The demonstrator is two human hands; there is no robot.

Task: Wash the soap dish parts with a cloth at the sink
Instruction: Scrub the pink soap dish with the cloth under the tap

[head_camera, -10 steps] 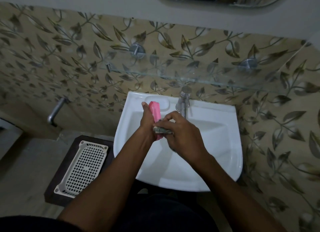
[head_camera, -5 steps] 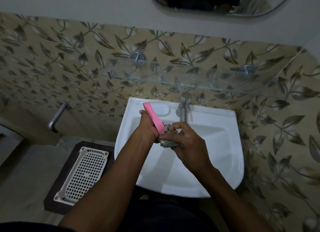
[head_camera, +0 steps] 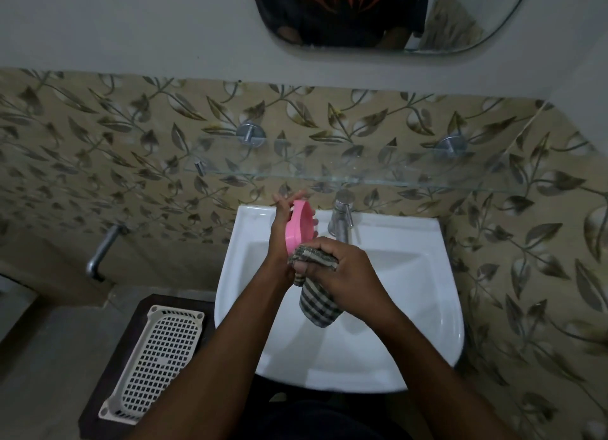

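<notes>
My left hand (head_camera: 282, 229) holds a pink soap dish part (head_camera: 297, 227) upright on its edge over the back left of the white sink (head_camera: 404, 324), its hollow side facing right. My right hand (head_camera: 345, 275) grips a checked grey cloth (head_camera: 316, 294) just below the dish's lower end. Part of the cloth is bunched over my fingers and touches the dish, and the rest hangs down into the basin.
A chrome tap (head_camera: 340, 217) stands at the back of the sink, right of the dish. A glass shelf (head_camera: 329, 173) juts out above it, under a mirror (head_camera: 378, 15). A white perforated basket (head_camera: 158, 360) lies on a dark stool at the left. A wall spout (head_camera: 102, 252) sticks out farther left.
The dish has turned so its hollow side shows and sits higher in my left hand. The cloth has come loose and now hangs down from my right hand.
</notes>
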